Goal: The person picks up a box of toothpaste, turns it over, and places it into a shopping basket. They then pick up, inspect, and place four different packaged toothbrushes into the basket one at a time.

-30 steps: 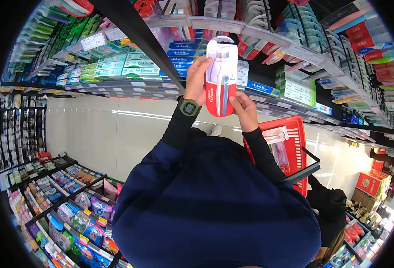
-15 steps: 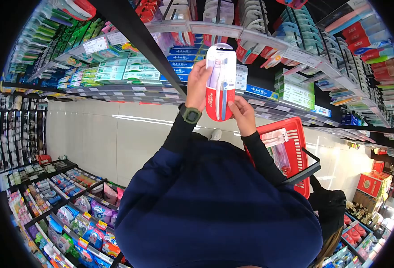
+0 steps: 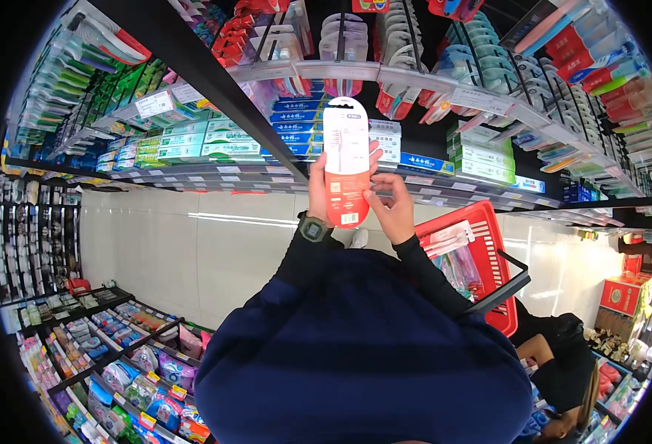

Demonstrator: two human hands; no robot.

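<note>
While upright, toothbrush pack point(image 3: 346, 163) sits between both grips — left hand point(image 3: 318, 189) clasping edge, right hand point(image 3: 391, 211) pinching lower edge.

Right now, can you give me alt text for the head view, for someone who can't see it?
Both hands hold a toothbrush pack up before a shop shelf, its back with a barcode facing the camera: the left hand grips its side, the right hand its lower edge. A red basket with packs in it hangs on the right arm.
</note>
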